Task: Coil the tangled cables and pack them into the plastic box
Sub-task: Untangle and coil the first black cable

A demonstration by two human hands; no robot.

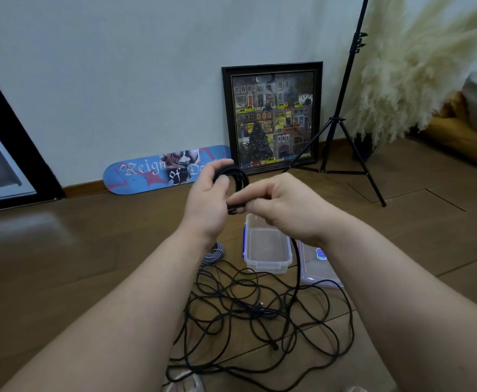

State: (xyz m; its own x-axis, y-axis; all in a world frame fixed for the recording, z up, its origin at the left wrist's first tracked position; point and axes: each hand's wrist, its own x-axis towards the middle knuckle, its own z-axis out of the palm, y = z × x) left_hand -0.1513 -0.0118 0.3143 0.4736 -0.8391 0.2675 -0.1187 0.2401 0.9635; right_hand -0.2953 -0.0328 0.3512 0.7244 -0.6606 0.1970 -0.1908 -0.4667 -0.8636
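Your left hand [207, 193] grips the black coil [236, 176] while your right hand [282, 202] pinches its tail, which drops toward the floor beside the plastic box [268, 264] directly below.

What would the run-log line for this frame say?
stage: coiling | left hand: holds black coil | right hand: pinches cable | plastic box: empty | tangle: on floor
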